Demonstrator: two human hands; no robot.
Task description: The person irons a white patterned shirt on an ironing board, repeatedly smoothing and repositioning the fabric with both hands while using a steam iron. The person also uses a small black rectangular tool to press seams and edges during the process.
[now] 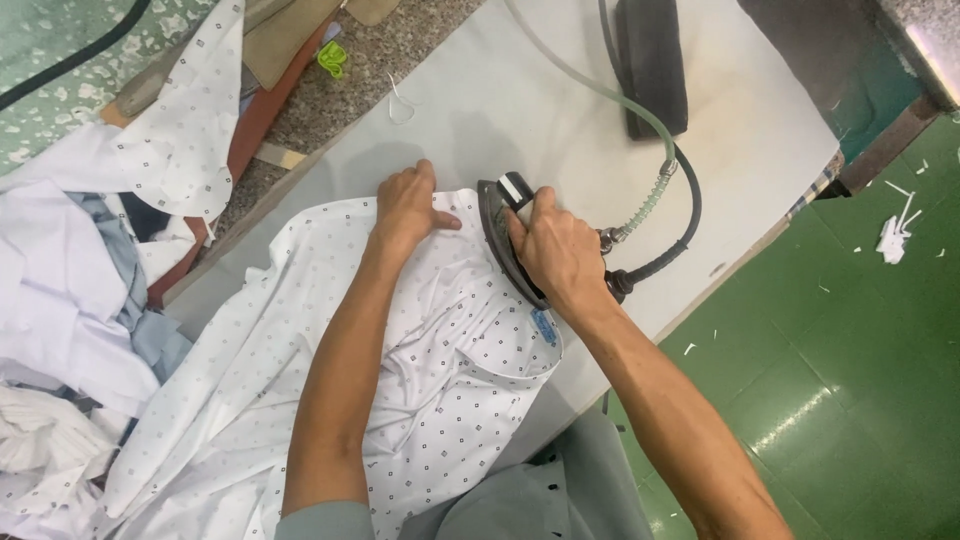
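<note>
The right hand point(560, 250) wraps tight around the handle of the dark metal steam iron point(505, 235), which sits on the white dotted cotton shirt point(440, 370) near the middle of the white padded ironing table point(520, 100). The left hand point(408, 205) lies open and flat on the shirt, just beside the iron. The iron looks heavy and hot, so it is best held by its handle. The shirt looks soft and light.
</note>
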